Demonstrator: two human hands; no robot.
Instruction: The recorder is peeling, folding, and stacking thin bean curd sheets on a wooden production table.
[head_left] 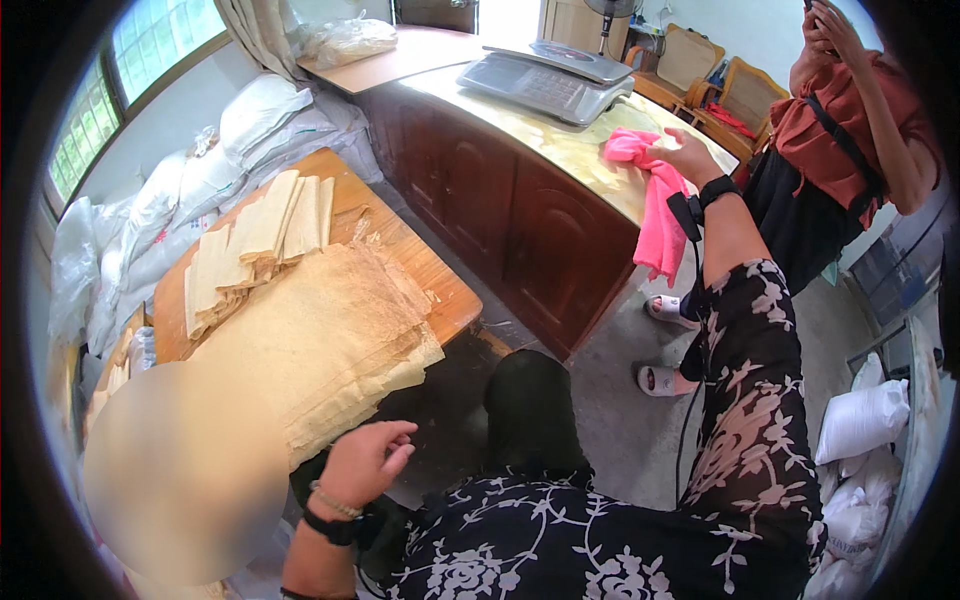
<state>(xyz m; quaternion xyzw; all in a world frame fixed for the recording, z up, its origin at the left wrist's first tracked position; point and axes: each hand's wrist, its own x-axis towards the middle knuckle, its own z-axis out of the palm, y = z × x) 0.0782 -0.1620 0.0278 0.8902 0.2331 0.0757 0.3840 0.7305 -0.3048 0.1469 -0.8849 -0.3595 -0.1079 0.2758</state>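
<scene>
A long cabinet worktop (pixel 565 140) with a pale marbled top is standing across the far side, its reddish-brown doors (pixel 565 240) facing the wooden worktop (pixel 460 300). That wooden worktop is slanting from lower left toward upper middle, its rounded right corner lying near the cabinet. Gray floor (pixel 615 420) is showing to the right of the cabinet's lower edge, giving room there.

White sacks (pixel 265 115) are lying heaped along the left wall, bearing faint reddish print too small to read; more white sacks (pixel 865 420) are standing at lower right, one showing dark lettering. Another person (pixel 850 140) is standing at the far right with both hands raised.

A stack of thin tan sheets (pixel 320 320) is covering much of the wooden worktop, its long axis running lower left to upper right; its near end is too blurred to tell. Folded sheets (pixel 265 235) are lying along its far edge. A gray scale (pixel 540 88) is resting on the cabinet worktop.

A pink cloth (pixel 660 220) is draping over that worktop's near right edge, its upper bunch lying on top, its long axis pointing downward. The right hand (pixel 690 160) is touching the bunch; I cannot tell whether its grip is clamping. The left hand (pixel 368 460) is hovering just beside the stack, its grip holding nothing, fingers loosely curling apart from the thumb.
</scene>
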